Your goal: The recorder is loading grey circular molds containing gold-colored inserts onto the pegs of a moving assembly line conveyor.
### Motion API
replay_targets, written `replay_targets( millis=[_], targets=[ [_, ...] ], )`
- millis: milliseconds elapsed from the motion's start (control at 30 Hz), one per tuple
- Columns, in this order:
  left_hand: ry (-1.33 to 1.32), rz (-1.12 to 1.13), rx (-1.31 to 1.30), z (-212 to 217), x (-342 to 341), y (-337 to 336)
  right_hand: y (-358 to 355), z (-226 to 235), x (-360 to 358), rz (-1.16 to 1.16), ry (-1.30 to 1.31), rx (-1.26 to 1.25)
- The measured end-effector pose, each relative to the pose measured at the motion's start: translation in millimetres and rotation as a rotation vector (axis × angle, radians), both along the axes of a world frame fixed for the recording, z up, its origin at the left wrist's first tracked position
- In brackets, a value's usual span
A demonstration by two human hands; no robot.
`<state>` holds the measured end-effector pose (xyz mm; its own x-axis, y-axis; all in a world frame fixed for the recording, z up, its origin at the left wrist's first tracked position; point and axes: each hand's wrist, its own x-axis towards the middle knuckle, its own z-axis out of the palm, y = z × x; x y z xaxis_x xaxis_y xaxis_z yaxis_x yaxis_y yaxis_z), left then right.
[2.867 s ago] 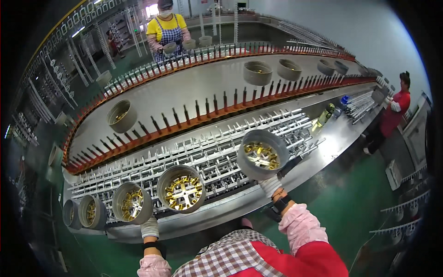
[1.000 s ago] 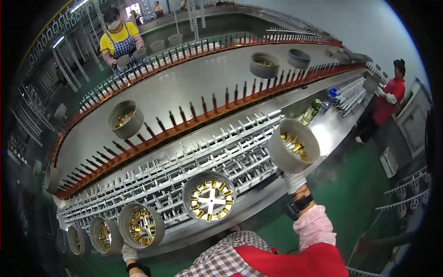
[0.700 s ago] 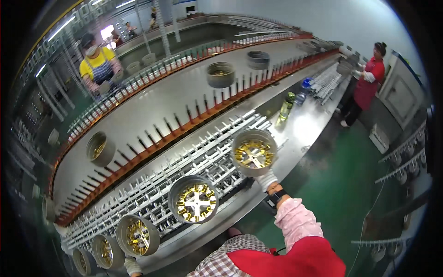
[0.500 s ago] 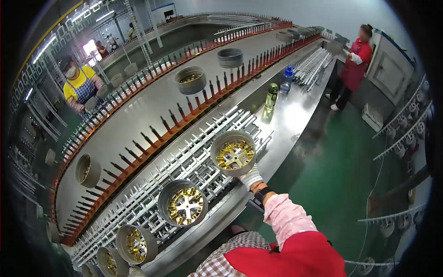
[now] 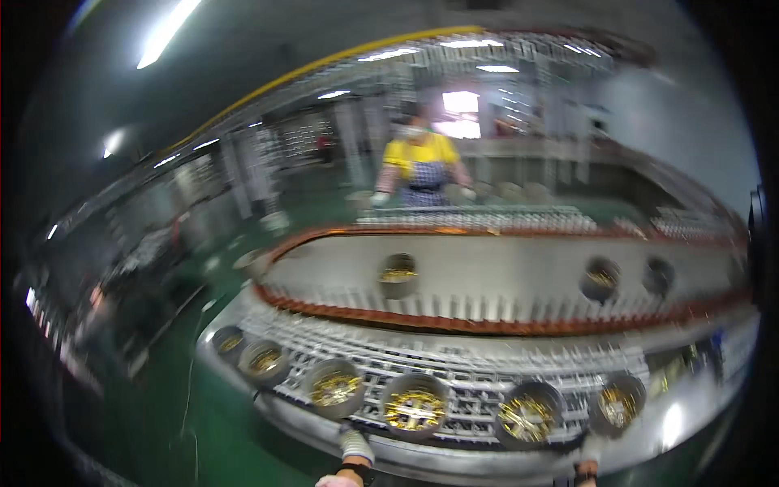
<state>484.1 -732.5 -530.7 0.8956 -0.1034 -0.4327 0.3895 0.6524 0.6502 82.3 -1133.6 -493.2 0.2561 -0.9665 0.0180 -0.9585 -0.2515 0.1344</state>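
Observation:
Near the lower edge my left hand (image 5: 355, 448), in a pale glove with a dark band at the wrist, is just below a grey round pan (image 5: 315, 394) holding gold-coloured pieces. Its fingers are smeared, and whether they touch the pan I cannot tell. My right hand (image 5: 592, 453), also gloved, is at the near side of the rightmost grey round pan (image 5: 637, 385), with its fingers partly hidden there. Between the hands, two more such pans, a middle one (image 5: 393, 426) and one farther right (image 5: 507, 437), sit at the bench's near side. Gold-coloured pieces line their insides.
Metal racks (image 5: 475, 398) cover much of the bench (image 5: 389, 464). Behind runs a red-brown curved rail (image 5: 454, 326) with upright pins. More pans, one of them on the left (image 5: 398, 288), stand beyond it. A person in yellow (image 5: 422, 158) works on the far side.
The view has swung left and is blurred. The row of pans now lies level across the lower part, and both hands are at the lower edge. The right hand stays at the rightmost pan.

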Motion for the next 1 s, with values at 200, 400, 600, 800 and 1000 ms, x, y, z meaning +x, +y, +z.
replay_targets(
  millis=[200,400,600,800,1000],
  targets=[
    [0.08,0.04,-0.586,78,2,19,99,99,58,0.461,-0.817,-0.058],
    [0.114,-0.059,-0.722,184,-39,23,192,129,111,0.797,-0.897,0.256],
    [-0.159,-0.113,-0.93,213,-87,130,273,128,135,1.033,-0.796,0.649],
    [-0.396,0.07,-0.693,264,-160,219,298,99,114,1.083,-0.691,0.903],
    [-0.407,0.279,-0.518,304,-285,243,277,52,70,1.116,-0.581,1.119]
  ],
)
